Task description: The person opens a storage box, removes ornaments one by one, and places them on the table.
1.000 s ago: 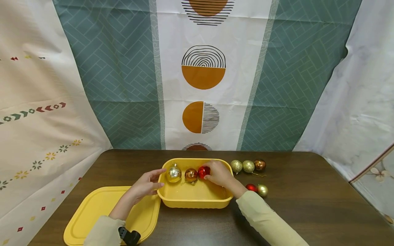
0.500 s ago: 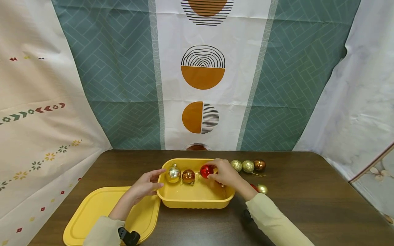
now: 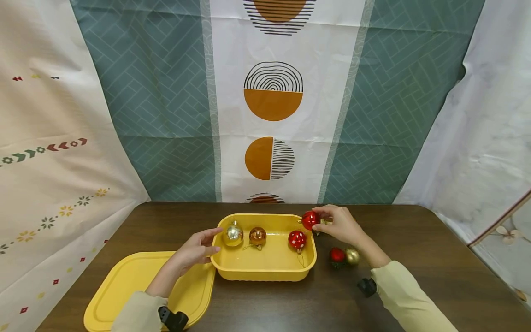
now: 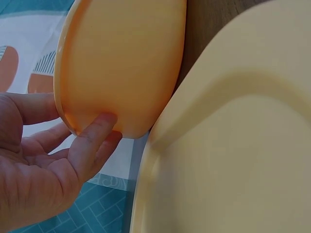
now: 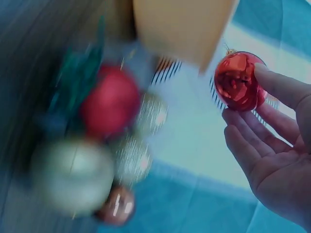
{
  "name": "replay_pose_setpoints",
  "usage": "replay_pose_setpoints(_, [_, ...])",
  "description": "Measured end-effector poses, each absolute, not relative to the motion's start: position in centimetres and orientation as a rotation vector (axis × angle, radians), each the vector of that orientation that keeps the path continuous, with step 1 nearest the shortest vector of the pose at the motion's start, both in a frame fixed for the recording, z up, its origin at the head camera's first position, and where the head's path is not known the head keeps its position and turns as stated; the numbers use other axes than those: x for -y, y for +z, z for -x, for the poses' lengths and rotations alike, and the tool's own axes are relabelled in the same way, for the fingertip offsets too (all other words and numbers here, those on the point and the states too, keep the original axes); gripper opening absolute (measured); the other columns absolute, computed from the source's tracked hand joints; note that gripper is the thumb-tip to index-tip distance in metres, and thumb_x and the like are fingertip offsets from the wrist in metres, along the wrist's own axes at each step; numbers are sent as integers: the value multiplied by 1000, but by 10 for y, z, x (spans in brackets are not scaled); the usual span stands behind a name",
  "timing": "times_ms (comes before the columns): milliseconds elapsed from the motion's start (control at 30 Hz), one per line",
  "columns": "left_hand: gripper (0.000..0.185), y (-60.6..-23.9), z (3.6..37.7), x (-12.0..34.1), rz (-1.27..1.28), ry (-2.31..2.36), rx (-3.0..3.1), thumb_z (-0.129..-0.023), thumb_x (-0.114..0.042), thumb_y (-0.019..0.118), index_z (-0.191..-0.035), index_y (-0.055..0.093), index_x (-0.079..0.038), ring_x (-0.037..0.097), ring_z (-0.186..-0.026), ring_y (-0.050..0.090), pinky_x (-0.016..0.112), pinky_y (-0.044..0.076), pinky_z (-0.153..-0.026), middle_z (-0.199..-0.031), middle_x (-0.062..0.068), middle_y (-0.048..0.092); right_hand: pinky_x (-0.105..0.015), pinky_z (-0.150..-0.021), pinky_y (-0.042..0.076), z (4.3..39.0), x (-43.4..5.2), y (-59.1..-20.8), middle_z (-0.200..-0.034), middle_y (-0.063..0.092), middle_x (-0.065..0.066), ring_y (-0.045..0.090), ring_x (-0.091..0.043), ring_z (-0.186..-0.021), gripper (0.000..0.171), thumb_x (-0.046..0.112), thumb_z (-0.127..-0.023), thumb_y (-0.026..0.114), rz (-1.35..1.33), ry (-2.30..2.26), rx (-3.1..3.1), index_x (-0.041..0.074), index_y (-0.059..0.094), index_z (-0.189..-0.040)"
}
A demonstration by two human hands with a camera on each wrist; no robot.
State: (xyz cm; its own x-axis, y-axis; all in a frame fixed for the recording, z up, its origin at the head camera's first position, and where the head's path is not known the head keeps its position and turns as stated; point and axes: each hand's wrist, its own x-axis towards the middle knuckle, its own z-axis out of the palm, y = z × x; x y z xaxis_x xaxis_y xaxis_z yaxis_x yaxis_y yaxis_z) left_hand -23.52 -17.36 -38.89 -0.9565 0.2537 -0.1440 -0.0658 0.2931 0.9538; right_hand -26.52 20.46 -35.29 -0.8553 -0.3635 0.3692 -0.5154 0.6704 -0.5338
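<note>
My right hand (image 3: 341,224) pinches a shiny red Christmas bauble (image 3: 310,220) between thumb and fingers, above the back right corner of a yellow box (image 3: 265,275). In the right wrist view the same bauble (image 5: 238,81) sits at the fingertips with its cap pointing away from the palm. Inside the box lie a pale gold bauble (image 3: 233,235), a copper bauble (image 3: 257,236) and a red bauble with white dots (image 3: 297,240). My left hand (image 3: 194,249) rests against the box's left end, its thumb and fingers loosely spread at the wall and rim (image 4: 59,73).
A yellow lid (image 3: 124,290) lies left of the box. To its right are a red ball with green trim (image 3: 337,254) and a gold bauble (image 3: 352,257). Glittery gold and copper baubles (image 5: 116,206) stand behind, mostly hidden by the right hand in the head view.
The right hand has lifted the shiny red bauble from inside the box and carried it right, to the back right corner. The dotted bauble is now uncovered. The left hand stays put.
</note>
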Motion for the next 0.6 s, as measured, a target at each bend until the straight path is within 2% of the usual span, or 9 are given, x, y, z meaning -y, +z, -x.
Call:
replay_pose_setpoints(200, [53,-389,235,174,-178,1723,-2286,-86,3,53,-136,37,1,37,-113,49,45,50,-82,-135,28,37,-39,-72,53,263,-255,-353,-93,67,-20,65,-29,-84,43,10,-73,74,-589,967,2652,-9,61,-109])
replay_pose_setpoints(433, [53,-389,235,174,-163,1720,-2291,-86,3,54,-136,38,0,35,-110,51,45,50,-81,-133,28,39,-19,-64,50,257,-308,-358,-95,67,-21,65,-29,-85,46,17,-76,73,-405,957,2702,-8,60,-112])
replay_pose_setpoints(600, [52,-390,236,174,-174,1725,-2283,-86,3,53,-136,37,0,35,-110,51,45,51,-81,-133,28,39,-17,-63,49,252,-333,-366,-96,66,-23,66,-27,-85,49,19,-77,73,-305,961,2745,-10,58,-113])
